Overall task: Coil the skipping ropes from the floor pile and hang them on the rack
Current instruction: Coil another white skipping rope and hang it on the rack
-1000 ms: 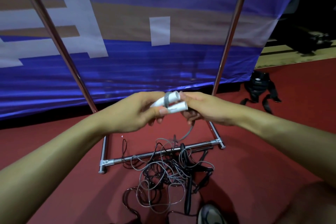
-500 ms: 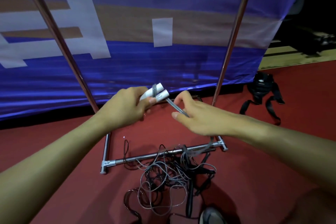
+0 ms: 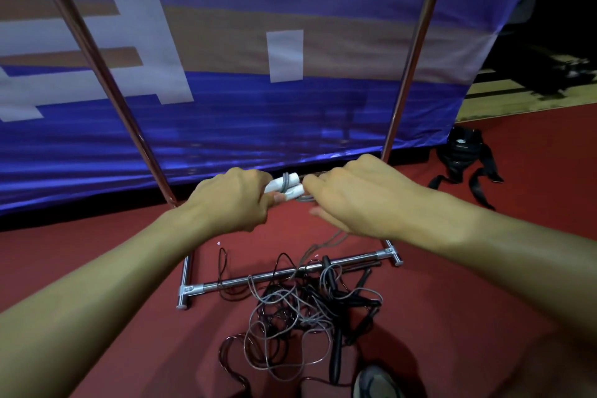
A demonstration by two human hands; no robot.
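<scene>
the left hand gripped two white handles wrapped by grey rope; the right hand pinched that rope beside them, above the floor pile.

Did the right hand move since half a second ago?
Yes. The right hand went back toward the white handles, closer to the right rack pole; before, it sat lower and farther from them.

Both forearms are bare from the frame's lower corners up to the wrists, with no sleeve showing. The left hand and the right hand carry no glove, ring or watch. A grey shoe shows at the bottom edge.
</scene>
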